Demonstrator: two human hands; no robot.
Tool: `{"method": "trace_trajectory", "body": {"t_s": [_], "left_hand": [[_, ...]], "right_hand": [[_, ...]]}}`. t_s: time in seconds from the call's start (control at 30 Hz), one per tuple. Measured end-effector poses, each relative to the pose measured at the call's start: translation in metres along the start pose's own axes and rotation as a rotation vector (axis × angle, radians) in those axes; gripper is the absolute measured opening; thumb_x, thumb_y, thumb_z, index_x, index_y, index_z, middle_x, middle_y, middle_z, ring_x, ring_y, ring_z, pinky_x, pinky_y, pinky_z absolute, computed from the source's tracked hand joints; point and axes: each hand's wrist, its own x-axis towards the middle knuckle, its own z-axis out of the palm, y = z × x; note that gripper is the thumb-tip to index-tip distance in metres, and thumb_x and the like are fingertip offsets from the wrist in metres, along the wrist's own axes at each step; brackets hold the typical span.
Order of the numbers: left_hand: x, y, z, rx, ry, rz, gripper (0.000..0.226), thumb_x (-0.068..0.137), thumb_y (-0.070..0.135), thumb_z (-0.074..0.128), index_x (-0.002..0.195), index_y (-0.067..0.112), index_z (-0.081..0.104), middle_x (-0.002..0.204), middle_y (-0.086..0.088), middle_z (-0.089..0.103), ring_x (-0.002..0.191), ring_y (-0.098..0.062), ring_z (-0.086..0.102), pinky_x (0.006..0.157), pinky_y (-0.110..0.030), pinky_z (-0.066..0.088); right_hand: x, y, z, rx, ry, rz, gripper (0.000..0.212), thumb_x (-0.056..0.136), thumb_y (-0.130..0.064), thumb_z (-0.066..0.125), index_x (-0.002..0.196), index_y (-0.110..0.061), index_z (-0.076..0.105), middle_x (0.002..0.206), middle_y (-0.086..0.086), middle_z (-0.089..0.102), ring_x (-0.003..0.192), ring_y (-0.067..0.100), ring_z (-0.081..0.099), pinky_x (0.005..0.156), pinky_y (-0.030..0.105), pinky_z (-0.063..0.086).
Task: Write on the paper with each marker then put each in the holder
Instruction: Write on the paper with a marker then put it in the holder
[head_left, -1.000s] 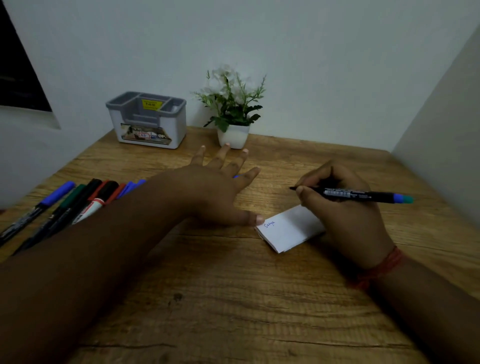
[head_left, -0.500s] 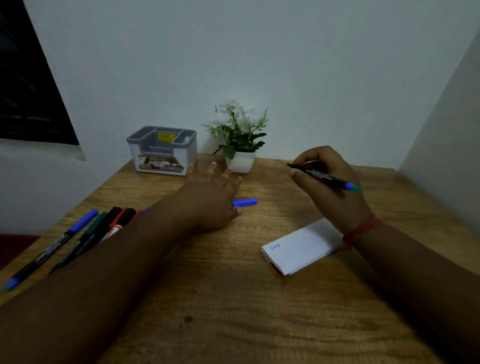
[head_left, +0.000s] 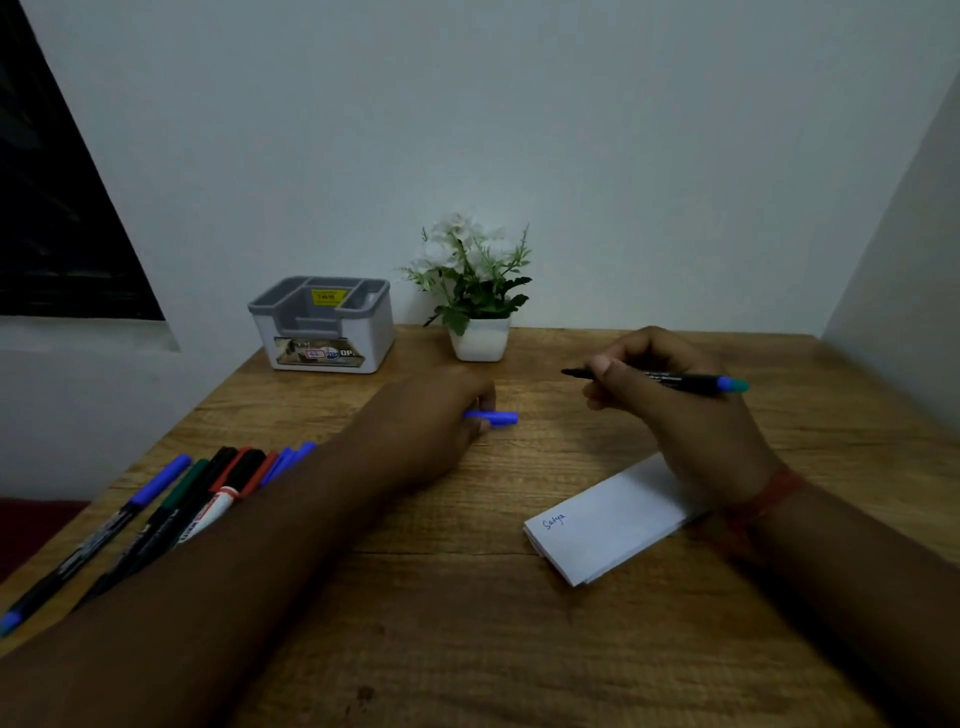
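My right hand (head_left: 675, 410) grips an uncapped black marker (head_left: 675, 380) with a blue end, held level above the table, tip pointing left. My left hand (head_left: 441, 415) pinches the marker's blue cap (head_left: 496, 418), which lies on the table. A folded white paper (head_left: 608, 525) with a small blue word written at its left end lies below my right wrist. The grey and white holder (head_left: 322, 325) stands at the back left, with no markers showing in it. Several markers (head_left: 197, 499) lie in a row at the left, partly hidden by my left forearm.
A small white pot with a green and white plant (head_left: 475, 291) stands at the back, right of the holder. The wooden table (head_left: 467, 649) ends at walls behind and to the right. Its left edge runs beside the row of markers.
My right hand lifted the marker off the paper and now holds it level in the air. My left hand moved from beside the paper to the blue cap and closed its fingers on it.
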Motion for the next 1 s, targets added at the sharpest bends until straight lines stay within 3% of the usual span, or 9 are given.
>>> {"method": "trace_trajectory", "body": {"t_s": [0.13,0.23,0.4,0.6,0.77,1.0], "left_hand": [[-0.003,0.007,-0.004,-0.141,0.139,0.018,0.014,0.092,0.025,0.065,0.100,0.035,0.059,0.099,0.016,0.055,0.087,-0.002,0.049,0.067,-0.017,0.036],[-0.005,0.013,-0.006,-0.223,0.191,0.041,0.015,0.093,0.022,0.064,0.106,0.029,0.062,0.099,0.014,0.058,0.088,-0.002,0.052,0.071,-0.021,0.043],[-0.007,0.018,-0.008,-0.236,0.211,0.063,0.014,0.095,0.025,0.062,0.108,0.028,0.059,0.091,0.017,0.055,0.083,0.001,0.051,0.064,-0.019,0.038],[-0.011,0.022,-0.011,-0.200,0.205,0.086,0.012,0.095,0.028,0.062,0.106,0.032,0.057,0.092,0.014,0.057,0.082,-0.002,0.051,0.064,-0.024,0.040],[-0.013,0.029,-0.015,-0.218,0.207,0.120,0.013,0.093,0.028,0.064,0.105,0.030,0.060,0.094,0.009,0.062,0.086,-0.009,0.056,0.076,-0.038,0.052],[-0.015,0.031,-0.017,-0.256,0.197,0.152,0.014,0.093,0.027,0.065,0.106,0.030,0.061,0.096,0.009,0.066,0.088,-0.010,0.061,0.078,-0.041,0.053]], "right_hand": [[0.001,0.002,-0.001,0.121,-0.043,0.005,0.015,0.080,-0.020,0.077,0.095,-0.016,0.077,0.101,0.011,0.077,0.096,0.029,0.076,0.097,0.049,0.057],[0.001,0.002,0.001,0.158,-0.036,-0.034,0.018,0.075,-0.029,0.073,0.090,-0.020,0.077,0.094,0.011,0.077,0.092,0.030,0.076,0.090,0.047,0.059],[0.001,0.001,0.000,0.174,-0.037,-0.068,0.013,0.077,-0.028,0.069,0.086,-0.020,0.076,0.087,0.012,0.075,0.082,0.028,0.074,0.079,0.040,0.059],[0.002,0.003,0.001,0.160,-0.058,-0.067,0.012,0.078,-0.029,0.070,0.085,-0.022,0.076,0.086,0.010,0.075,0.081,0.027,0.074,0.078,0.041,0.059],[0.001,0.003,0.002,0.165,-0.075,-0.045,0.013,0.079,-0.029,0.071,0.088,-0.021,0.076,0.085,0.011,0.076,0.081,0.028,0.075,0.078,0.042,0.059],[-0.003,-0.002,0.005,0.157,-0.106,-0.015,0.014,0.078,-0.024,0.081,0.086,-0.022,0.070,0.091,0.003,0.076,0.081,0.022,0.074,0.076,0.034,0.061]]}}
